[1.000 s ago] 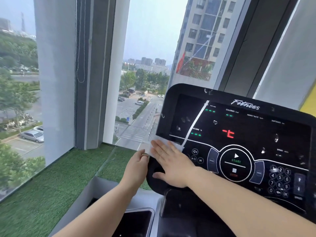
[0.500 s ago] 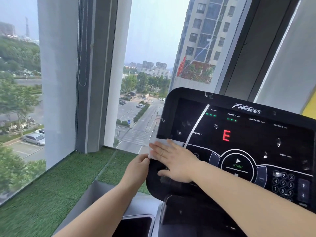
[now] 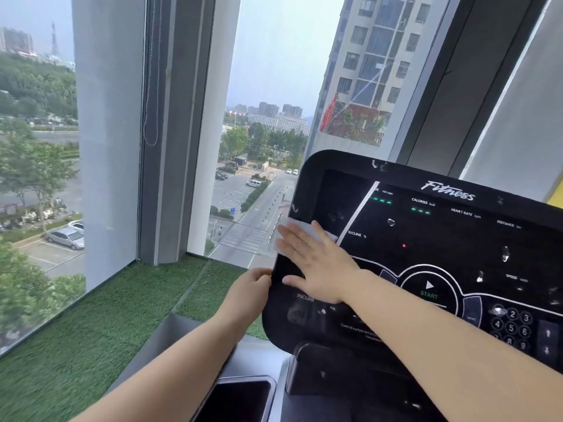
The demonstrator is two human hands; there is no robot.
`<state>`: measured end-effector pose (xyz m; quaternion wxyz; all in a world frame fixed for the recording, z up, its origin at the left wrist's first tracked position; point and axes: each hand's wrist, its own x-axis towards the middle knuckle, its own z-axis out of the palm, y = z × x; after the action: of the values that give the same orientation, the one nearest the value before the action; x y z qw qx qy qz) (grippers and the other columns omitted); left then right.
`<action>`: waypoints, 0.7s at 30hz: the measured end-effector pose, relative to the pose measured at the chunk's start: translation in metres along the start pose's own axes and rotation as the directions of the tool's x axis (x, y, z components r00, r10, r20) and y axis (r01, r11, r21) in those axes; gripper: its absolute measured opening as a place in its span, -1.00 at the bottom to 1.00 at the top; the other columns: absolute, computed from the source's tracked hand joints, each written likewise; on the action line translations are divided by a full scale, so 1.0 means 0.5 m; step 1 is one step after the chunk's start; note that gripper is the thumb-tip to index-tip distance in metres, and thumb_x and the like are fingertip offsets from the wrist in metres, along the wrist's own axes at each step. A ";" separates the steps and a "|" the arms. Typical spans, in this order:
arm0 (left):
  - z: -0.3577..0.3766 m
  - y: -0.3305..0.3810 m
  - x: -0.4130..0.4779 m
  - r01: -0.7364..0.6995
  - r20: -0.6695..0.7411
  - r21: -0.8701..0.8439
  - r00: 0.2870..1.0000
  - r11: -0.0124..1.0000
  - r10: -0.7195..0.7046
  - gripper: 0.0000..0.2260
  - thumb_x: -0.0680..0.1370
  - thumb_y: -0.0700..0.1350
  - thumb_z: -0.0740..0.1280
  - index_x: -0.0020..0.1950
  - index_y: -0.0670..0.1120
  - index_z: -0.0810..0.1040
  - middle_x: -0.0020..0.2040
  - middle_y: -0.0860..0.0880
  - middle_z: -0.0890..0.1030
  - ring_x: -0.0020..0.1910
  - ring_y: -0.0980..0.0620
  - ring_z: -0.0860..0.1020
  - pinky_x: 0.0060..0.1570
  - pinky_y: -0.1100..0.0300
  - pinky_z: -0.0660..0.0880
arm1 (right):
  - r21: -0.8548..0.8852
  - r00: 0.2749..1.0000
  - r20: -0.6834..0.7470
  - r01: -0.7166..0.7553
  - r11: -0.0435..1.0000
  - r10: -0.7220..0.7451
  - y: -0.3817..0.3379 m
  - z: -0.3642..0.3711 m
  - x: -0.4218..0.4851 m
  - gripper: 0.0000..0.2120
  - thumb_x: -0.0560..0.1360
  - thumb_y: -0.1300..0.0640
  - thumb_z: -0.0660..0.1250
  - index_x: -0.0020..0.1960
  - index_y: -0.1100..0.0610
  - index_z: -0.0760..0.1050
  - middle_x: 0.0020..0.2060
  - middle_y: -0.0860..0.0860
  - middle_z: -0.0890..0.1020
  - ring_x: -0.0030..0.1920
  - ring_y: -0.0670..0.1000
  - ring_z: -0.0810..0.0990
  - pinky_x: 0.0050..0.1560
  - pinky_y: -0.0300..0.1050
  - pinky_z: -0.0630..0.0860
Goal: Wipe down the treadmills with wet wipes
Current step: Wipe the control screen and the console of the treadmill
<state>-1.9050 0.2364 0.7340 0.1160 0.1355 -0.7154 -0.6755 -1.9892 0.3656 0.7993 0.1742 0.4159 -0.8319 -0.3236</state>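
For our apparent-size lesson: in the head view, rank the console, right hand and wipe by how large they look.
1. console
2. right hand
3. wipe, though the hand covers part of it

**Gloss-black console, rough green turf**

The console (image 3: pixel 441 248) is smooth, shiny black plastic that carries bright reflections and smudges. The wet wipe (image 3: pixel 294 224) at its nine o'clock edge is thin, white, matt and cloth-like. At the console's six o'clock, the housing (image 3: pixel 259 357) has a satin silver-grey finish; plastic or painted metal, I cannot tell. At eight o'clock the turf (image 3: pixel 91 315) is coarse and fibrous. At ten o'clock the window frame (image 3: pixel 173 117) is matt grey, with a beaded cord (image 3: pixel 149 86) beside clear, smooth window glass (image 3: pixel 274 71).
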 end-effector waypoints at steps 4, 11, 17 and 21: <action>0.002 0.015 0.003 -0.055 -0.008 0.041 0.998 0.998 0.055 -0.77 0.59 -0.22 0.11 -0.02 0.02 0.51 0.01 0.04 0.60 -0.02 0.11 0.56 0.06 0.21 0.50 | 0.060 0.996 -0.022 -0.081 0.995 0.082 -0.008 -0.008 0.015 -0.29 0.47 -0.32 -0.35 0.40 0.09 -0.52 0.38 0.05 -0.53 0.37 0.04 -0.60 0.41 0.19 -0.46; 0.006 0.037 -0.003 -0.143 0.027 0.204 0.990 0.969 0.140 -0.73 0.56 -0.22 0.14 0.13 0.06 0.51 0.15 0.01 0.53 0.15 0.05 0.51 0.23 0.04 0.43 | 0.065 0.986 -0.073 -0.147 0.987 0.152 0.050 -0.030 0.034 -0.31 0.56 -0.31 -0.27 0.39 0.08 -0.53 0.37 0.03 -0.53 0.37 0.02 -0.58 0.38 0.16 -0.49; 0.014 0.066 0.001 -0.152 -0.023 0.125 0.988 0.981 0.156 -0.66 0.56 -0.14 0.14 0.33 0.00 0.44 0.20 0.04 0.49 0.21 0.08 0.46 0.27 0.08 0.39 | 0.195 0.969 -0.088 -0.210 0.958 0.230 0.008 -0.015 0.045 -0.22 0.28 -0.37 -0.66 0.29 0.15 -0.67 0.31 0.10 -0.61 0.36 0.08 -0.61 0.33 0.05 -0.55; 0.029 0.004 0.076 -0.156 -0.038 0.125 0.986 0.980 0.162 -0.40 0.29 0.13 0.07 0.30 0.11 0.48 0.22 -0.01 0.53 0.21 0.03 0.51 0.24 -0.06 0.44 | 0.132 0.993 -0.063 -0.088 0.987 0.097 0.015 0.000 0.029 -0.27 0.29 -0.36 -0.66 0.26 0.11 -0.68 0.29 0.07 -0.62 0.31 0.05 -0.65 0.30 0.02 -0.58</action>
<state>-1.9456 0.2367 0.7344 0.1780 0.1008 -0.7609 -0.6157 -2.0020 0.3574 0.8047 0.1903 0.3981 -0.8630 -0.2462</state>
